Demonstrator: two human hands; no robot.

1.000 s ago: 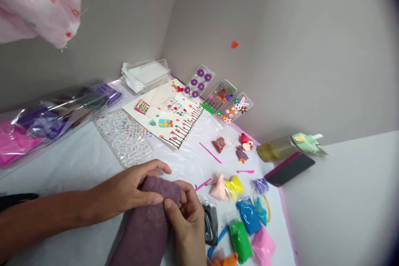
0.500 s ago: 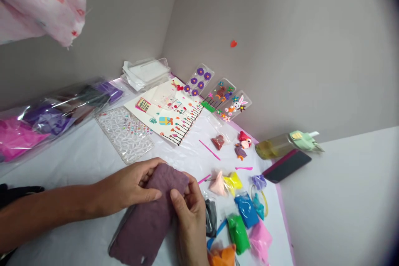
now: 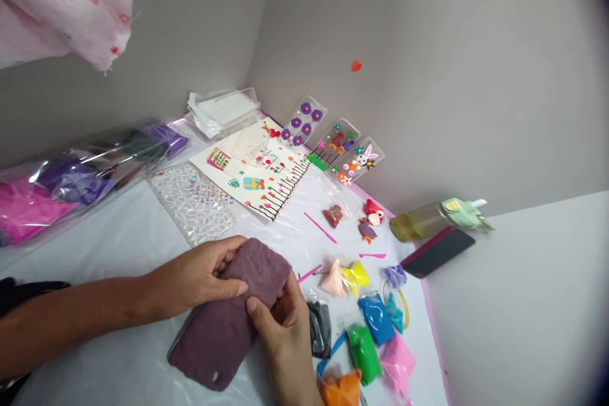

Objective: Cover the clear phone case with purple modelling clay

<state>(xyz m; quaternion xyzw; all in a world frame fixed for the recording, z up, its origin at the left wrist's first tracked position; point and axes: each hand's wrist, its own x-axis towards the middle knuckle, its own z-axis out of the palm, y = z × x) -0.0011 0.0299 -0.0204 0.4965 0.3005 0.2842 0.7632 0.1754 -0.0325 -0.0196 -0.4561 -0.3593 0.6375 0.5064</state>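
Beside plum clay point(image 3: 223, 330), bagged coloured clay point(image 3: 364, 352), print illegible

**Room corner, view from above.** Grey walls point(image 3: 380, 76) meeting at vertical wall corner point(image 3: 261, 19), upper centre. Table under white sheet point(image 3: 118, 250), back edges running along both walls. Pink trim point(image 3: 436, 342) along right table edge. Beyond that edge, pale surface point(image 3: 523, 304), floor or ledge unclear. Red heart point(image 3: 356, 66) on right wall. Pink floral cloth point(image 3: 61, 6) hanging upper left. Light soft, even.
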